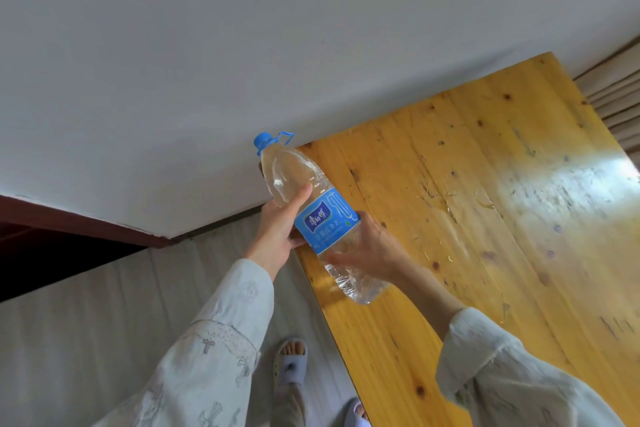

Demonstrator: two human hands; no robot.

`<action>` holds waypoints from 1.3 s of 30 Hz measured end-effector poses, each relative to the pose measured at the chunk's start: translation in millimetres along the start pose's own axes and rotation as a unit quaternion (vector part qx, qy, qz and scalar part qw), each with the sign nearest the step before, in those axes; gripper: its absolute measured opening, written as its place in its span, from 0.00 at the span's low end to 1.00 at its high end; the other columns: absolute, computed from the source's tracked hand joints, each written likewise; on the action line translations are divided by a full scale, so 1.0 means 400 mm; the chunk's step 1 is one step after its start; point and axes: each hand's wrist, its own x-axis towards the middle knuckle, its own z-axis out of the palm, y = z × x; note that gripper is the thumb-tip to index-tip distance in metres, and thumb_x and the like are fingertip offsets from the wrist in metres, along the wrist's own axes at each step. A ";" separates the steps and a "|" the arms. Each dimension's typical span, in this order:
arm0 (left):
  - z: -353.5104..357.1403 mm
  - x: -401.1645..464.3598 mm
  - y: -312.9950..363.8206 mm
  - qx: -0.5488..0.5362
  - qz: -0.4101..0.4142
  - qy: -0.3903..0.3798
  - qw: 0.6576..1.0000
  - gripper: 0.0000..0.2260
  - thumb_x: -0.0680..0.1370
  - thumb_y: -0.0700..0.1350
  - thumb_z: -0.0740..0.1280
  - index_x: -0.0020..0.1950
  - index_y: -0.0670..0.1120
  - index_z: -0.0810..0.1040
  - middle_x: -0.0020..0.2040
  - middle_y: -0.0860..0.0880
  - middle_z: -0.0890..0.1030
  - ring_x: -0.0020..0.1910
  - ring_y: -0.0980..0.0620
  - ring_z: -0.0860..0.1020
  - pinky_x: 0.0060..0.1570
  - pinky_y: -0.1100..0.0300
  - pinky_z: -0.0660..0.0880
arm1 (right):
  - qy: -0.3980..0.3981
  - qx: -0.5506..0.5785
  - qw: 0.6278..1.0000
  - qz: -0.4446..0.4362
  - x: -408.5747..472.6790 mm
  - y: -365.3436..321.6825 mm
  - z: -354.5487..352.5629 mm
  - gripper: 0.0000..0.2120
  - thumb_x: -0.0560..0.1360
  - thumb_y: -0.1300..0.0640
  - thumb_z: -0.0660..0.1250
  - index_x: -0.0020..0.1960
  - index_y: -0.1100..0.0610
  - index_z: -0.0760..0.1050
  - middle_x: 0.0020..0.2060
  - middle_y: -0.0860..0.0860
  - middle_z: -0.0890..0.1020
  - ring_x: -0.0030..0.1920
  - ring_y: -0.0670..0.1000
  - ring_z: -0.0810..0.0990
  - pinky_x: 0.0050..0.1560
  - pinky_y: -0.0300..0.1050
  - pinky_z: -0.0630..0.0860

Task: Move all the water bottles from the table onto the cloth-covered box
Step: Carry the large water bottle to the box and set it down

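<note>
A pale grey wall (242, 45) fills the upper half of the view, meeting a light floor (86, 322) at lower left, where a dark reddish-brown edge (79, 229) runs along the wall's base. A varnished yellow pine tabletop (502, 218) stretches from the lower centre to the right, its knotted boards scuffed and catching a bright patch of glare near the far right edge; folds of beige curtain (616, 97) hang beyond its far corner. Two arms in loose, pale printed sleeves (214, 340) reach in from below. Between them a large clear water bottle (322, 215), with a blue label, blue cap and blue carry loop, is held tilted above the tabletop's near left corner, its cap pointing up and left toward the wall and its base hanging over the wood, not resting on it. The left hand (277, 236) cups the bottle's left side, thumb pressed against the clear shoulder above the label, fingers wrapped behind. The right hand (370, 246) grips the lower body just below the label, fingers closed around it. Grey slippers (292, 362) show on the floor beneath.
</note>
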 end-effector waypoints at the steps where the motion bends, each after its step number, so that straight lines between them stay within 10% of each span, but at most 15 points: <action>1: 0.001 0.000 -0.002 0.002 -0.004 -0.002 1.000 0.19 0.66 0.55 0.74 0.53 0.49 0.74 0.45 0.47 0.82 0.47 0.50 0.80 0.42 0.52 0.78 | 0.004 0.005 1.000 -0.001 -0.006 0.000 0.004 0.45 0.60 0.37 0.72 0.68 0.55 0.57 0.60 0.53 0.75 0.52 0.51 0.77 0.50 0.47 0.76; 12: 0.016 -0.104 -0.002 0.009 -0.031 -0.193 0.981 0.31 0.65 0.57 0.74 0.65 0.53 0.70 0.63 0.42 0.75 0.60 0.42 0.75 0.51 0.42 0.77 | 0.098 0.022 0.995 -0.028 -0.162 0.024 -0.034 0.44 0.59 0.37 0.71 0.67 0.51 0.57 0.60 0.49 0.74 0.49 0.49 0.75 0.46 0.44 0.72; 25: 0.357 -0.406 -0.096 0.094 0.037 -0.351 0.931 0.51 0.52 0.60 0.79 0.70 0.49 0.61 0.62 0.41 0.75 0.54 0.43 0.78 0.39 0.49 0.80 | 0.312 0.011 0.949 0.039 -0.596 0.199 -0.205 0.47 0.56 0.31 0.69 0.67 0.46 0.54 0.61 0.45 0.71 0.58 0.49 0.72 0.50 0.41 0.67; 30: 0.525 -0.583 -0.256 0.165 0.046 -0.444 0.880 0.42 0.58 0.61 0.76 0.69 0.56 0.63 0.65 0.44 0.75 0.62 0.42 0.75 0.54 0.38 0.75 | 0.396 0.026 0.913 0.094 -0.868 0.348 -0.203 0.46 0.56 0.32 0.69 0.67 0.46 0.55 0.62 0.46 0.71 0.58 0.50 0.72 0.51 0.45 0.70; 39: 0.749 -1.042 -0.830 0.234 -0.033 -0.554 0.799 0.39 0.57 0.59 0.78 0.65 0.57 0.67 0.63 0.49 0.77 0.59 0.45 0.78 0.49 0.41 0.78 | 0.486 0.074 0.846 0.207 -1.550 0.712 -0.006 0.40 0.57 0.35 0.71 0.63 0.46 0.61 0.55 0.47 0.75 0.54 0.51 0.74 0.44 0.43 0.68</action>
